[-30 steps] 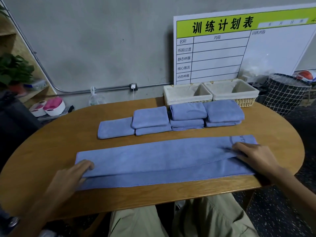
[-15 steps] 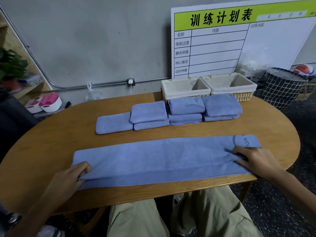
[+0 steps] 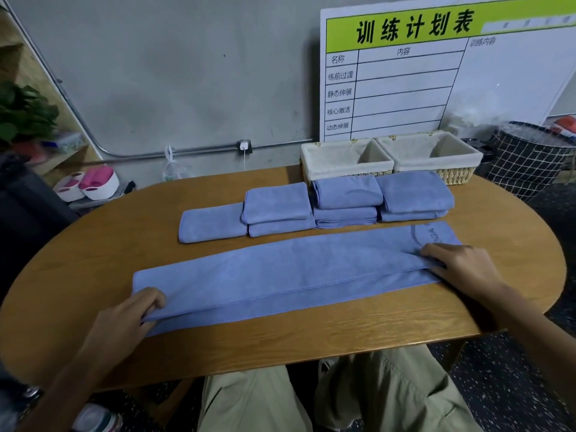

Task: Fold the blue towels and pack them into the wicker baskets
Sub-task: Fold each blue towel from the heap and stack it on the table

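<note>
The left hand [image 3: 124,319] pinches the left end of the long blue towel [image 3: 280,272], fingers curled round its upper layer, likely to keep the lengthwise fold lined up. That towel lies stretched across the table [image 3: 311,338], just in front of the folded towels [image 3: 314,205], which wait in a row before the two wicker baskets [image 3: 389,163]. At the towel's right end, the right hand [image 3: 458,266] presses down and nips the folded edge.

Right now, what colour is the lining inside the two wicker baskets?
Cream-white lining in both baskets, seen in the head view.
</note>
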